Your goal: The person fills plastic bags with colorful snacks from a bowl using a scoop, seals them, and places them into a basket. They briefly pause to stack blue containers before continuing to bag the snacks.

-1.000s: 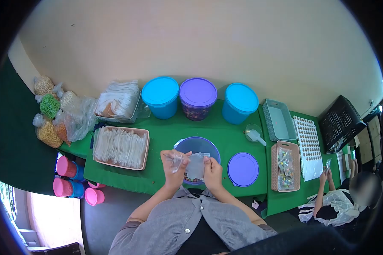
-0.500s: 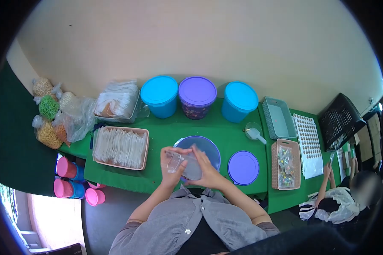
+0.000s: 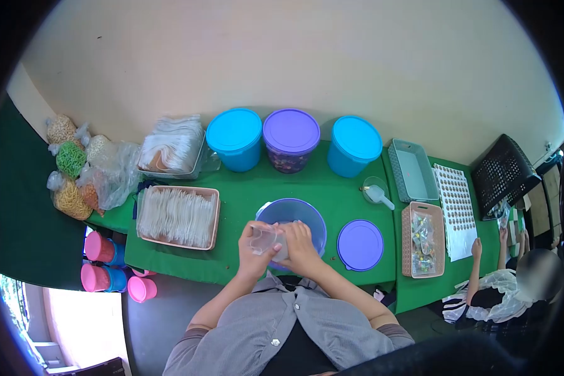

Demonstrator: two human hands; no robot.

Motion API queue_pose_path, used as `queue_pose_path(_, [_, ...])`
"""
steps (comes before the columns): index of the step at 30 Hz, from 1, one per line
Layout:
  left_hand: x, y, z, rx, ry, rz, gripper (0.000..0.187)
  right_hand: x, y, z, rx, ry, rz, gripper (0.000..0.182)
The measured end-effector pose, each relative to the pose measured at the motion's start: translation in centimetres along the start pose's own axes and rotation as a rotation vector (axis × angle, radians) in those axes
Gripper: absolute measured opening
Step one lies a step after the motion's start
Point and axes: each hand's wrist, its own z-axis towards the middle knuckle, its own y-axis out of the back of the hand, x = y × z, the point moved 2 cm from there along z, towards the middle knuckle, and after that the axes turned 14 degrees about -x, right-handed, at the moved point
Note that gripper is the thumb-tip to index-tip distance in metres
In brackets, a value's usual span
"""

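A: Grip?
B: Left hand (image 3: 251, 255) grasps clear cup (image 3: 263, 239); right hand (image 3: 302, 249) touches translucent bag (image 3: 284, 252), hold unclear.
A: Cup position?
B: Between hands, nearer left, over open tub (image 3: 294, 210); long axis unclear.

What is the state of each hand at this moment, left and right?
Left hand: closed, holding the clear cup.
Right hand: at the translucent bag; grip cannot be told.

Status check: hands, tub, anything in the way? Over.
Left hand holds clear cup; right hand at clear bag. Tub open, lid beside it. Hands partly cover opening.
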Motion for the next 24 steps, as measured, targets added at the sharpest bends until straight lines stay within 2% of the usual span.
queue_pose_path(1, [0.2, 0.3, 0.1, -0.003, -0.002, 0.000, 0.055, 0.4, 0.1, 0.3, 0.002, 0.003, 0.001, 0.083])
queue_pose_path(3, [-0.2, 1.3, 0.5, -0.061, -0.172, 0.093, 0.040, 1.4, 0.6, 0.9, -0.063, 0.098, -0.016, 0.088])
queue_pose_path(7, [-1.1, 3.8, 2.5, -0.216, -0.276, 0.271, 0.031, -2.9, 0.0, 1.5, 0.040, 0.066, -0.018, 0.082])
queue_pose_path(9, [-0.5, 5.5, 3.9, -0.288, -0.282, 0.424, 0.027, -7.2, -1.7, 1.3, 0.425, -0.217, -0.012, 0.062])
queue_pose_path(13, [1.9, 7.1, 5.6, -0.173, -0.347, 0.892, 0.029, -11.1, -5.0, 1.4, 0.540, -0.115, -0.247, 0.056])
queue_pose_path(14, [3.5, 7.7, 5.5, -0.175, -0.349, 0.893, 0.029, -11.6, -5.8, 1.0, 0.568, -0.005, -0.356, 0.055])
queue_pose_path(15, [5.5, 8.3, 5.2, -0.126, -0.234, 0.889, 0.032, -12.1, -6.6, 0.6, 0.593, 0.107, -0.465, 0.055])
queue_pose_path(16, [6.4, 8.3, 4.9, -0.076, -0.118, 0.883, 0.035, -13.0, -7.6, 0.0, 0.592, 0.109, -0.466, 0.055])
queue_pose_path(19, [7.0, 8.1, 4.4, -0.076, -0.028, 0.816, 0.038, -13.3, -8.7, -0.2, 0.666, 0.180, -0.550, 0.056])
queue_pose_path(21, [6.8, 8.0, 4.5, -0.042, 0.036, 0.796, 0.037, -13.3, -9.3, 0.0, 1.132, 0.011, -0.737, 0.056])
queue_pose_path(22, [6.7, 7.9, 4.5, -0.013, 0.094, 0.774, 0.037, -13.6, -9.4, -0.5, 1.139, 0.014, -0.738, 0.056])
queue_pose_path(24, [6.6, 7.5, 4.3, -0.004, 0.082, 0.741, 0.035, -13.7, -9.3, -1.2, 0.926, -0.125, -0.580, 0.056])
